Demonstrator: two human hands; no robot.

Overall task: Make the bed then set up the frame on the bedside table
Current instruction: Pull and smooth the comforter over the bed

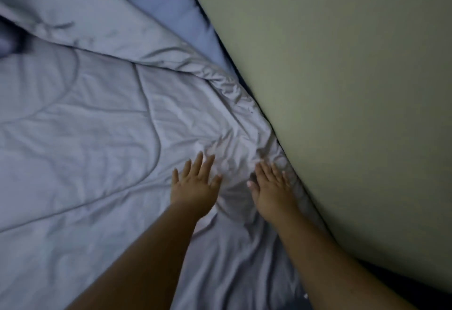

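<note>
The quilt (93, 118) is pale grey-lilac with curved stitched lines; the sheet (171, 3) beneath is deeper blue; the wall (342, 65) is plain greenish-beige.

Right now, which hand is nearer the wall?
Right. The right hand lies flat on the crumpled edge of the comforter, just beside the wall; the left hand lies flat farther in, away from the wall.

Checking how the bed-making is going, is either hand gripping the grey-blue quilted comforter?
No, the left hand and right hand both lie flat with straight fingers on the grey-blue quilted comforter.
</note>
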